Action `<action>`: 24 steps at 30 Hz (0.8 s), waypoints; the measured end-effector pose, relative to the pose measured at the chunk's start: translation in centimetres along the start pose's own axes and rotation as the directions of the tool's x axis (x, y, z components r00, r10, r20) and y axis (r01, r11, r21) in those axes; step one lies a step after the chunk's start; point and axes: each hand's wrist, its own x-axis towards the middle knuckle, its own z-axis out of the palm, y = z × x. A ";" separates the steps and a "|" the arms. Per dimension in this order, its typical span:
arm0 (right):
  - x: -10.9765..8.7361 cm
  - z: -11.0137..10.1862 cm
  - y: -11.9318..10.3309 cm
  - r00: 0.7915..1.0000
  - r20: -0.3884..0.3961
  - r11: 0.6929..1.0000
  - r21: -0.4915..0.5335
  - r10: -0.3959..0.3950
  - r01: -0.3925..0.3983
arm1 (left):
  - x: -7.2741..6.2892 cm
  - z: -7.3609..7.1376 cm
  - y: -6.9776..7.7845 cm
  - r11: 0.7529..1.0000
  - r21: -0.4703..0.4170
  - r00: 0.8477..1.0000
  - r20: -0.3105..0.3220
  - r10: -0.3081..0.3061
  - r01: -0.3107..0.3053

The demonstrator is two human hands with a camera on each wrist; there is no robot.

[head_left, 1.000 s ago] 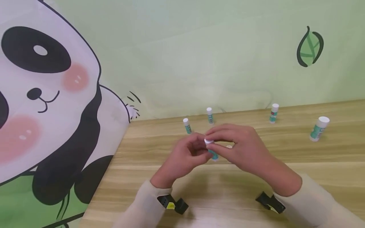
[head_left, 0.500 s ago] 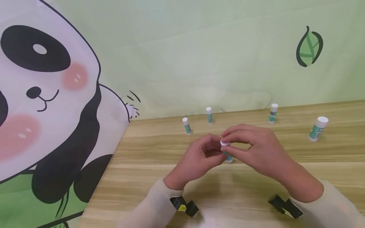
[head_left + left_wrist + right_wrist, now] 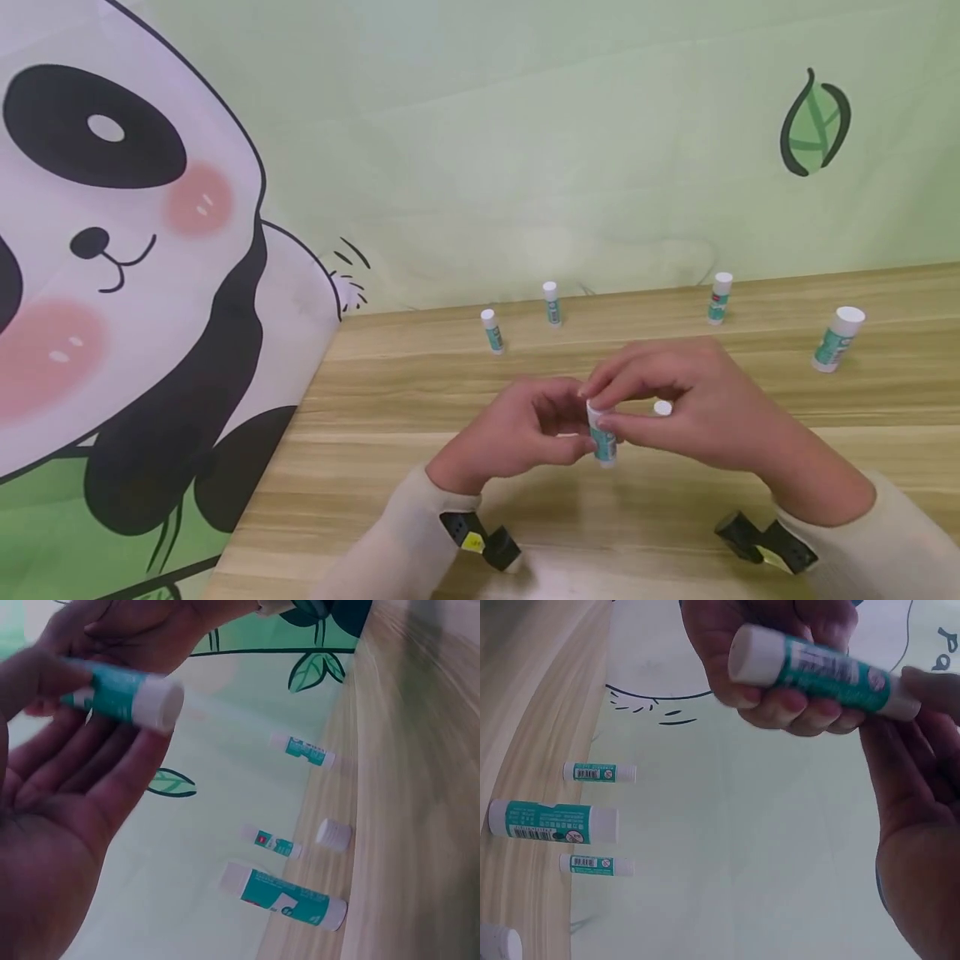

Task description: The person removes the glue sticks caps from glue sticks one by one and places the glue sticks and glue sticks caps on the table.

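A glue stick (image 3: 603,437) with a teal label and white ends stands nearly upright between my two hands over the table. My left hand (image 3: 517,425) grips its body from the side, thumb across the front. At its white upper end, my right hand (image 3: 690,408) pinches with thumb and fingertips. The left wrist view shows the white base (image 3: 160,705) of the glue stick pointing away from my left palm. A loose white cap (image 3: 334,835) stands on the table; in the head view it shows partly behind my right thumb.
Two small glue sticks (image 3: 492,332) (image 3: 552,304) stand upright at the back left. Another small glue stick (image 3: 720,298) and a larger glue stick (image 3: 837,339) stand at the back right. Behind the wooden table (image 3: 405,375) hangs a green panda-printed cloth (image 3: 480,150).
Both hands have shifted right with the glue stick, then lowered it toward me. More of its label shows now, and a white cap has come into view beside my right thumb.
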 end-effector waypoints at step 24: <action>0.3 1.1 -0.2 0.974 -0.226 0.894 -0.442 -0.033 -0.073 | 0.5 1.2 -1.0 0.975 0.222 0.943 -0.318 0.098 -0.026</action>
